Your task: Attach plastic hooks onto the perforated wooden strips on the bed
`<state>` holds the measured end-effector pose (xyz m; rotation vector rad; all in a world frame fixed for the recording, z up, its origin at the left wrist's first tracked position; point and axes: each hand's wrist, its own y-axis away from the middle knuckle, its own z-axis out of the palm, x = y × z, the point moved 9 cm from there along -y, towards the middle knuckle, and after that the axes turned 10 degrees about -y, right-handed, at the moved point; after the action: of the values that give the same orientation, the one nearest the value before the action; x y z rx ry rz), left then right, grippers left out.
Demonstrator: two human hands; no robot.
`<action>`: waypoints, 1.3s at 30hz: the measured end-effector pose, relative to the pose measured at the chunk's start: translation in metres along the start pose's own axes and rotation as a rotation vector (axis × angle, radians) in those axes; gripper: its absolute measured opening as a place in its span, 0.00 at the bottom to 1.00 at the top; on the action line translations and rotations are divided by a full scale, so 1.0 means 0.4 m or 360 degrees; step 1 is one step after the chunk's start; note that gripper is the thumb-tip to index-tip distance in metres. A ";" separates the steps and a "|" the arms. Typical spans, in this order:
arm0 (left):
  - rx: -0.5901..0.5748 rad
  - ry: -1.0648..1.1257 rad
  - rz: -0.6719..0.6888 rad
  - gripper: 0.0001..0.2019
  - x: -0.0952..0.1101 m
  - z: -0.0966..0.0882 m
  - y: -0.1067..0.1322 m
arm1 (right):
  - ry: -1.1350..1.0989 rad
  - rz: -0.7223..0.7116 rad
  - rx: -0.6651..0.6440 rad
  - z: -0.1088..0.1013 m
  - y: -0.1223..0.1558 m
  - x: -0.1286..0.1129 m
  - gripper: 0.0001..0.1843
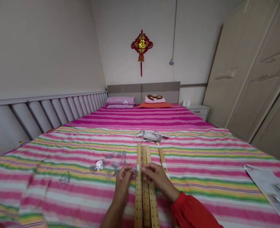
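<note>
Over the wooden strips, both hands are close together in front of me. My left hand (124, 179) is closed, its thumb and finger pinching a small clear plastic bag (135, 170). Just to the right of that bag, my right hand (155, 175) is closed in a pinch; what lies between its fingertips is too small to make out. Beneath the hands, long wooden strips with rows of small holes (138, 196) run away from me. A shorter wooden strip (162, 155) with white pieces on it lies beyond my right hand.
Several small clear bags of parts (116, 164) lie left of the strips, near a thin wire-like tangle (64, 179). Farther off is a pile of plastic packets (150, 136). A larger clear package (270, 190) lies at the right on the striped bedspread (196, 171).
</note>
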<state>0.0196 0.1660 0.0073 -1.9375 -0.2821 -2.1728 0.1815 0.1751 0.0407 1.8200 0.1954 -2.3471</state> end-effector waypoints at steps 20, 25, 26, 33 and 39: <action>-0.0226 0.0440 -0.0179 0.12 0.004 0.014 0.065 | -0.0112 0.0213 0.0129 0.058 0.026 0.068 0.09; -0.0224 0.0409 -0.0131 0.12 0.017 0.001 0.059 | -0.0103 0.0164 0.0224 0.037 0.020 0.070 0.07; -0.0199 0.0400 -0.0108 0.11 0.021 -0.010 0.052 | -0.0125 0.0159 0.0267 0.025 0.020 0.069 0.07; -0.0120 -0.0391 0.0325 0.06 0.047 -0.065 -0.007 | -0.0285 0.0204 0.0520 -0.070 0.039 0.050 0.08; -0.0212 -0.1071 0.0616 0.05 0.019 -0.023 -0.021 | -0.0300 0.0160 0.0487 -0.110 0.054 0.035 0.09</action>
<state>0.0076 0.1712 0.0139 -2.4942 0.1370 -1.2875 0.2243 0.1624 0.0160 1.6636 -0.2871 -2.5690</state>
